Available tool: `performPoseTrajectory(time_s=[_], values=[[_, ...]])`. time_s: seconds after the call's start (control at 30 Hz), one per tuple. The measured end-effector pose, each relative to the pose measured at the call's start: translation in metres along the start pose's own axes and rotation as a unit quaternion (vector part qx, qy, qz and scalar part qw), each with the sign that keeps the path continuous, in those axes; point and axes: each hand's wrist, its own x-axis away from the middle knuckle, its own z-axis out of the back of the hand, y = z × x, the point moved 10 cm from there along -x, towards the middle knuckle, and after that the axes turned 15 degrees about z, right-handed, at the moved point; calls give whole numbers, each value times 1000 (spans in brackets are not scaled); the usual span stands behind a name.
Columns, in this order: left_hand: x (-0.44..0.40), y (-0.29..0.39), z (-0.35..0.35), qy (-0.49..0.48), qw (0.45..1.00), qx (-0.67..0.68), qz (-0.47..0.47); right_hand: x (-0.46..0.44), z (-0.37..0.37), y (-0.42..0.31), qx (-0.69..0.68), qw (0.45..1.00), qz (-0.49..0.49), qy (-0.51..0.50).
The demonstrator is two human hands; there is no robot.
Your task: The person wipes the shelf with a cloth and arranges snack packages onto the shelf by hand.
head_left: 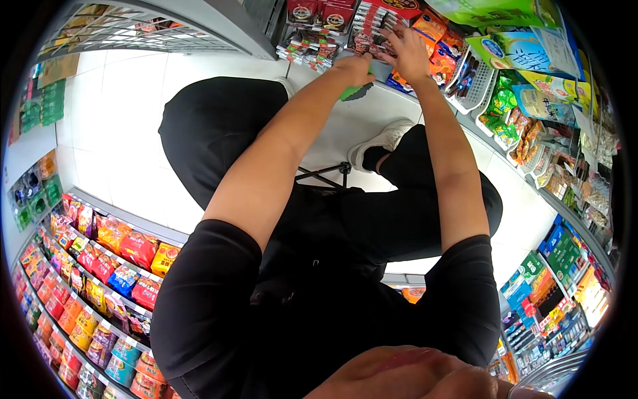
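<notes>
My left hand [355, 68] is closed at the front edge of the low shelf, on a green and dark grey item [356, 92] that hangs below the fingers; what exactly it is cannot be made out. To its right, my right hand [405, 53] has its fingers spread over small red and white packets [369, 32] and seems to touch them. More small packets [308, 48] lie left of the hands, with dark red bags [332, 13] behind. Orange and blue packets [442, 50] are beside my right hand.
A white basket [473, 83] and green candy bags [502, 100] stand on the shelf at right. A grey wire rack [126, 30] is at upper left. Shelves of colourful packages [113, 259] fill the lower left. My knees and a shoe [382, 143] are over the tiled floor [126, 126].
</notes>
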Motion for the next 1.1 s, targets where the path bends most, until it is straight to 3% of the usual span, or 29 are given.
performPoseTrajectory(time_s=[0.4, 0.5, 0.7, 0.8, 1.1], values=[[-7, -9, -3, -12, 995, 86, 49, -13, 4, -23, 20, 996, 84, -1], [-8, -11, -4, -1, 991, 121, 53, -15, 5, -9, 27, 998, 40, 28], [-14, -23, 2, 24, 982, 169, 86, -15, -1, 9, -88, 995, -38, 15], [-14, -27, 4, 30, 979, 181, 92, 3, -13, 12, -81, 987, -85, -107], [-5, -20, 14, 105, 967, 228, 43, 18, 3, -1, -58, 997, 10, -51]])
